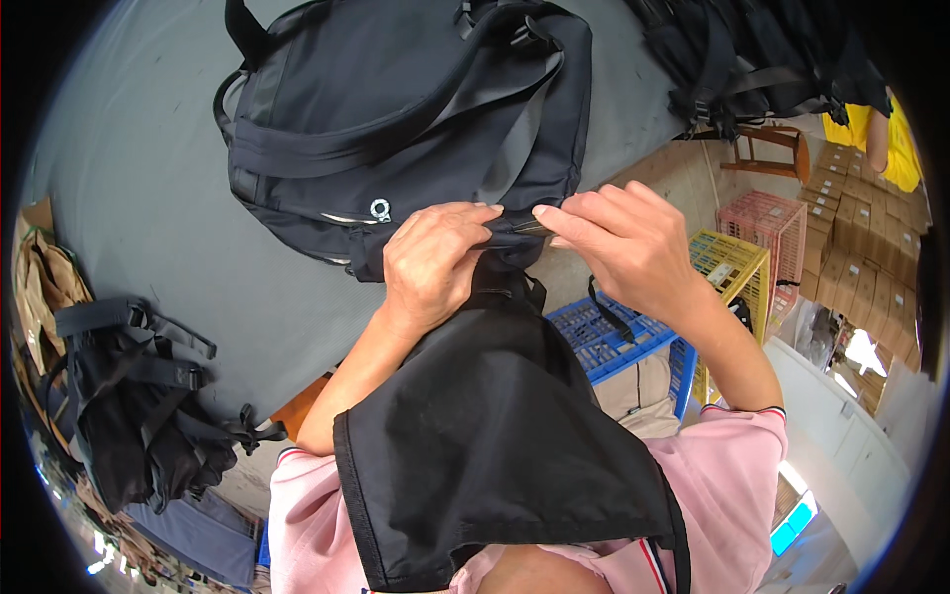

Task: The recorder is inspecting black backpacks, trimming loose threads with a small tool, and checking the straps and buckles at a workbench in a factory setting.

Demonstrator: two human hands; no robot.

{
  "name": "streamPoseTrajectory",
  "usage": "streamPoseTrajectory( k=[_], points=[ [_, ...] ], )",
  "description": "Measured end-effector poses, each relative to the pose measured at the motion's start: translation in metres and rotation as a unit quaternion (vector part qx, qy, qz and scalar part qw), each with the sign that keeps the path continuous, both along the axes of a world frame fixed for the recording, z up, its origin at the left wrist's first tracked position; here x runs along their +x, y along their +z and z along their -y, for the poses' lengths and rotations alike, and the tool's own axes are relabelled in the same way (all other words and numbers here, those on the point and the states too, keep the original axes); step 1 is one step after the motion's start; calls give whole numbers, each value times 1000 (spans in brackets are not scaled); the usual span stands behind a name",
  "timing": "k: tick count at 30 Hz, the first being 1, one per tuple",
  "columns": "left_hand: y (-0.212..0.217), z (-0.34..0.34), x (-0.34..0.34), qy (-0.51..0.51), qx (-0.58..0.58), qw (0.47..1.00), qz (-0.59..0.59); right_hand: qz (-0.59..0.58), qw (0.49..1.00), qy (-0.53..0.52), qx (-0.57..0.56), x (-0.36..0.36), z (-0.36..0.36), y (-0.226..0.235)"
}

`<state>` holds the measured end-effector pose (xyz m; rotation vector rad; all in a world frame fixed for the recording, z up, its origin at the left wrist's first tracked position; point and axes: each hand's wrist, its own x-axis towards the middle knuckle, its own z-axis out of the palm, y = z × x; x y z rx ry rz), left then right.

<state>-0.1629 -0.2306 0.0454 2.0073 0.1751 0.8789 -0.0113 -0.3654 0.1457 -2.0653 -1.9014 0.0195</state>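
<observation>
A black backpack (pixel 396 109) lies on the grey table with its straps and a looped handle on top. A white ring-shaped tag (pixel 380 209) sits near a zip on its near side. At the bag's near right corner, my left hand (pixel 430 257) is closed, pinching the black fabric. My right hand (pixel 628 238) is closed just beside it, thumb and fingers round a small, thin, dark tool (pixel 529 228) whose kind I cannot make out. The tool's end points at the fabric by my left fingertips.
The grey table (pixel 148 188) ends in front of me. Black bags (pixel 148 406) hang over its left edge; more black bags (pixel 762 59) lie far right. Blue (pixel 609 337), yellow (pixel 732 267) and pink crates (pixel 762 233) stand right, before stacked cartons (pixel 856 238) and a person in yellow (pixel 901 148).
</observation>
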Motion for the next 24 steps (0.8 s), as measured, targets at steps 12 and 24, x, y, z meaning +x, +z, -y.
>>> streamPoseTrajectory(
  k=[12, 24],
  points=[
    [-9, 7, -3, 34, 40, 998, 32, -311, 931, -183, -44, -7, -6, -6],
    [-14, 12, -4, 61, 45, 997, 32, -291, 936, -190, -47, -10, -20, -33]
  ],
)
